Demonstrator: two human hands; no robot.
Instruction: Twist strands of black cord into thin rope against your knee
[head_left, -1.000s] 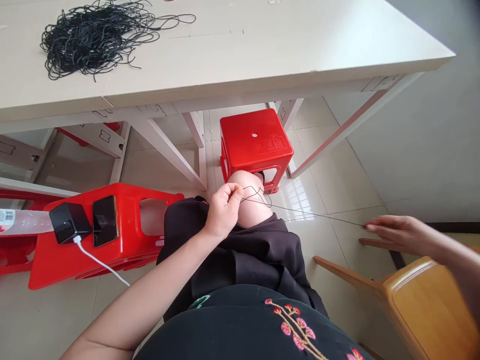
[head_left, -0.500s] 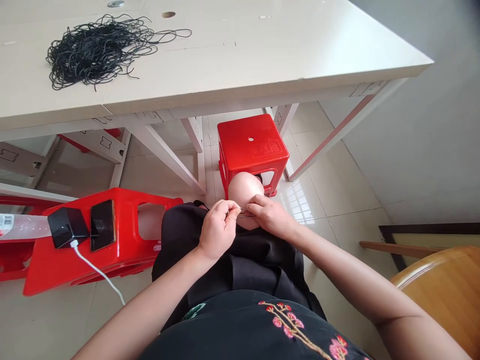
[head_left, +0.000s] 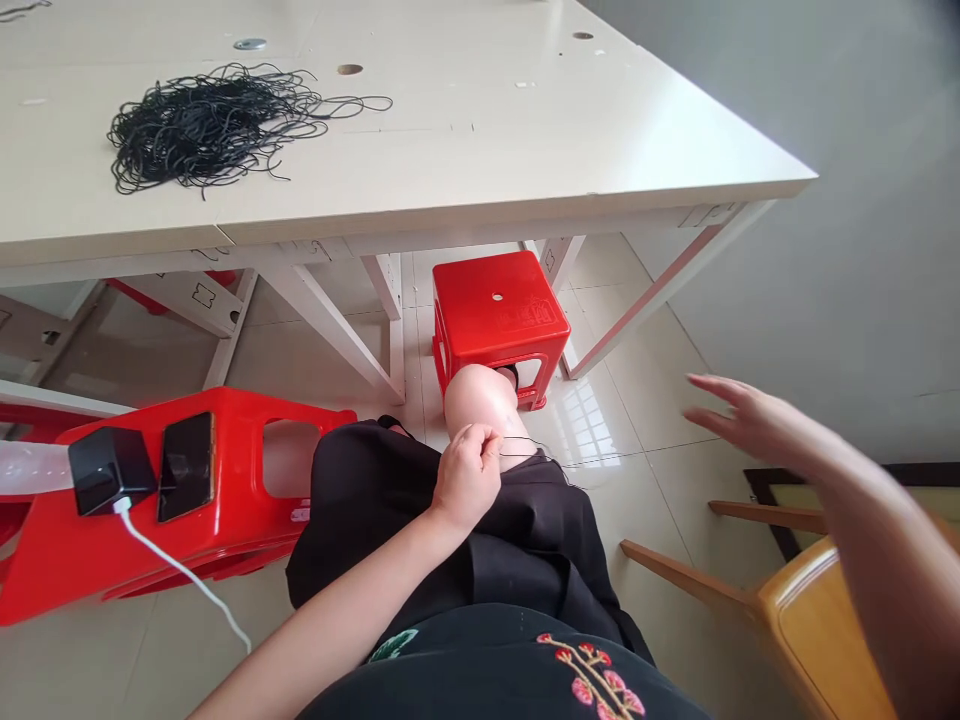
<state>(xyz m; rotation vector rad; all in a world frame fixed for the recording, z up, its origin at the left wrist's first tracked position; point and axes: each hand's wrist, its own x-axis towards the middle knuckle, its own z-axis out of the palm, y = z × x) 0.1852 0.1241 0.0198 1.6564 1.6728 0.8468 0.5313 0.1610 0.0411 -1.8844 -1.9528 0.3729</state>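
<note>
My left hand (head_left: 469, 468) is closed in a pinch on a thin black cord (head_left: 534, 441), just above my bare knee (head_left: 480, 395). From those fingertips the cord trails right across the knee and skirt, its thin end running out over the floor. Off to the right, my right hand (head_left: 731, 412) is held out in the air, fingers apart, slightly blurred, with nothing visible in it. On the table lies a tangled heap of black cords (head_left: 206, 130), apart from both hands.
The white table (head_left: 525, 150) spans the front, a red stool (head_left: 499, 310) beneath it. At left another red stool (head_left: 232, 450) carries a phone (head_left: 186, 468), a black box (head_left: 112, 470) with a white cable, and a plastic bottle (head_left: 34, 468). A wooden chair (head_left: 817, 610) stands right.
My right hand has let go of the cord at the knee and swung out to the right, opening. My left hand keeps its pinch near the knee. The view has shifted slightly.
</note>
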